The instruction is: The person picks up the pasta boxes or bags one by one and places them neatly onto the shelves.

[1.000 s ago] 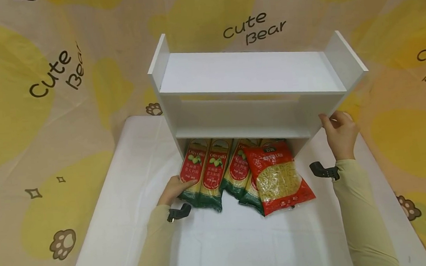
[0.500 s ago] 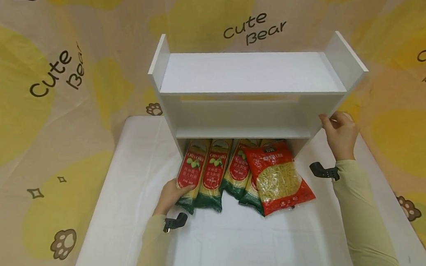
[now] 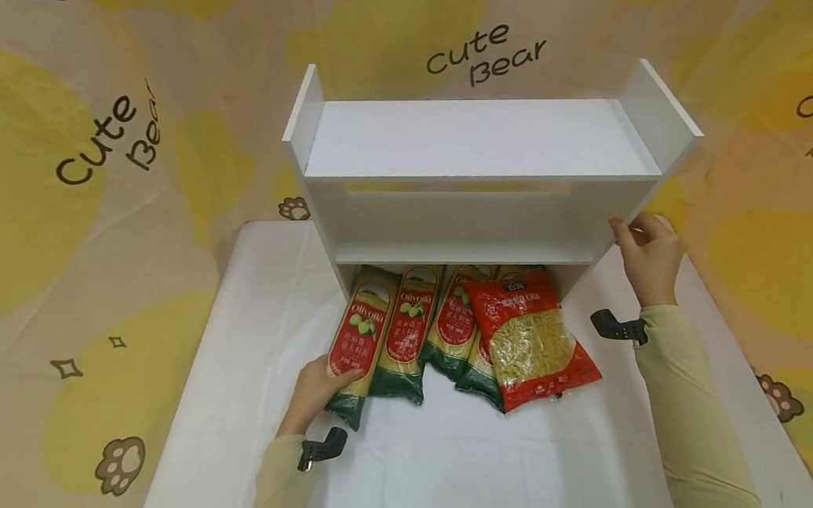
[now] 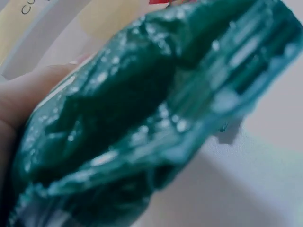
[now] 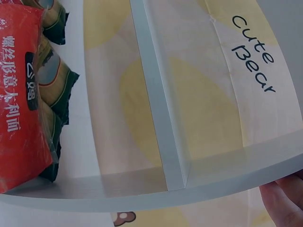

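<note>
My left hand (image 3: 317,390) grips the lower left edge of the leftmost spaghetti bag (image 3: 359,336), thumb on top. The bag is red and gold with a green end, and it lies tilted, its far end at the shelf opening. In the left wrist view that crinkled green end (image 4: 142,94) fills most of the picture. My right hand (image 3: 650,256) pinches the front edge of the right side panel of the white shelf (image 3: 463,258). In the right wrist view its fingers (image 5: 284,198) show at the panel's edge.
Several similar spaghetti bags (image 3: 411,324) lie under the shelf's lowest board. A red bag of spiral pasta (image 3: 531,340) rests on top of them at the right. White cloth covers the table (image 3: 464,470). A patterned curtain (image 3: 134,304) hangs behind.
My left hand has drawn the leftmost spaghetti bag toward me and to the left, away from the bag beside it. My right hand has stayed on the shelf panel.
</note>
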Tool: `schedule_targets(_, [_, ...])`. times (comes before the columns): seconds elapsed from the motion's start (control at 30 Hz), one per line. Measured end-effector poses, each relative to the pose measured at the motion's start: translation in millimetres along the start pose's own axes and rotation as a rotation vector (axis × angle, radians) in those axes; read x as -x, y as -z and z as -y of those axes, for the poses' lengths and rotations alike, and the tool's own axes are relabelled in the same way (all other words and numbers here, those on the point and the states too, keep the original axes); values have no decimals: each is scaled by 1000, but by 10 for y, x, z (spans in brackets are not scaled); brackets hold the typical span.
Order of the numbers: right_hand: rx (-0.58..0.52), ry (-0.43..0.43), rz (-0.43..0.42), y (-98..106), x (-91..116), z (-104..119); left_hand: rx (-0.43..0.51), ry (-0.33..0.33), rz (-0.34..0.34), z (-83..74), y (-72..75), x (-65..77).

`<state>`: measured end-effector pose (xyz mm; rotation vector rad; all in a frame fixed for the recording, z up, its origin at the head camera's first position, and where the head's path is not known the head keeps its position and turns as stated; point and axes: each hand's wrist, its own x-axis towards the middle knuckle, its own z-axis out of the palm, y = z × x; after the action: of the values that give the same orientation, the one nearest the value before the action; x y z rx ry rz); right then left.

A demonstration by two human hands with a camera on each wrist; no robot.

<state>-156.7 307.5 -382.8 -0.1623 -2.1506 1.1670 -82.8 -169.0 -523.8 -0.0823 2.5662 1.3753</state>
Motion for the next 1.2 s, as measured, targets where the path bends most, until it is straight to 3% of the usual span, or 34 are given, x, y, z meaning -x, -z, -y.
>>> schedule_targets(0.5, [22,22,-18,-3,-10,-18,108,136,38,100,132,276])
schedule_targets(0.87, [-4,28,-19,-24,-19,-60,118,179,35,137,209,548])
schedule_targets(1.1, [-8,30,-14,-23,-16,-60,181,225,36,102,246,672])
schedule_targets(1.2, [13,29,-16,-11,-23,-64,198,212,49,58,283,736])
